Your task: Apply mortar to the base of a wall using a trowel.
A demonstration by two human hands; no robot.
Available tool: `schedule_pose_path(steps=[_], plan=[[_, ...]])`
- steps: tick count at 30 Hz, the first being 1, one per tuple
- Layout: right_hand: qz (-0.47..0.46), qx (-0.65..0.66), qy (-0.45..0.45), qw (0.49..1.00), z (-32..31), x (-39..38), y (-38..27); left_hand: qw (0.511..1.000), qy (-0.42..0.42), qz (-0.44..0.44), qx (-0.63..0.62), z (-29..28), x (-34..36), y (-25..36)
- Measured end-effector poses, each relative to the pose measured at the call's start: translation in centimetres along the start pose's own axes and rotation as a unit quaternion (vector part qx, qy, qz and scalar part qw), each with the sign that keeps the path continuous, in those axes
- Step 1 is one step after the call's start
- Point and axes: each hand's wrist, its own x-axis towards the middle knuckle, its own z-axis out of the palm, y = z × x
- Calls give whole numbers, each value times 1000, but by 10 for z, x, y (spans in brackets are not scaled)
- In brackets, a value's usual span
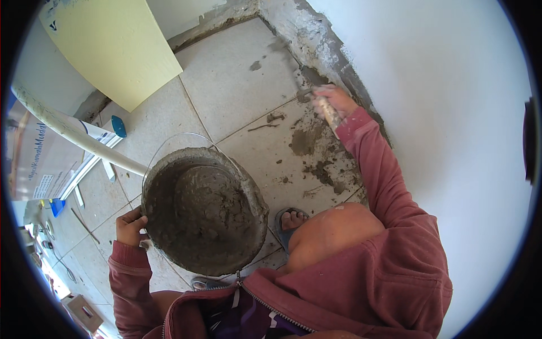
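Observation:
My left hand (pixel 131 227) grips the left side of a mortar-crusted bucket (pixel 255 198), fingers at its rim. Wet grey mortar (pixel 209 195) lies inside, and a thin wire handle arcs over the far side. Farther off to the right, my right hand (pixel 339 101) is closed around the pale, worn handle of a trowel (pixel 327 114). Its blade is smeared by motion and points toward the foot of the wall. There, a rough strip of grey mortar (pixel 309 31) runs along the wall's base. Mortar smears (pixel 305 141) and crumbs dirty the tiles below this hand.
The white wall (pixel 451 113) rises close on my right. A pale yellow board (pixel 113 51) leans at the far left. A thick whitish pipe (pixel 79 135) slants behind the bucket, near a printed banner (pixel 42 152). My sandalled foot (pixel 292 220) is beside the bucket.

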Motion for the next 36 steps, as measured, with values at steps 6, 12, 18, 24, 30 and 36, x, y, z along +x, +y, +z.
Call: schedule_pose_path(steps=[6,12,18,24,30,36], plan=[[24,-84,-22,996,1,-133,53,1000,2,4,-6,-13,-5,-8],[-166,-503,-38,847,74,-152,1,998,2,43,39,18,-15,29],[-550,-753,-128,339,173,-135,0,993,-58,96,-24,48,-50,57],[-429,-816,-211,324,210,-118,58,980,-95,125,-120,75,-60,61],[-278,-816,-331,384,204,-128,80,980,-91,126,-124,88,-67,59],[-343,-768,-293,455,168,-137,68,981,-60,111,-145,90,-69,56]])
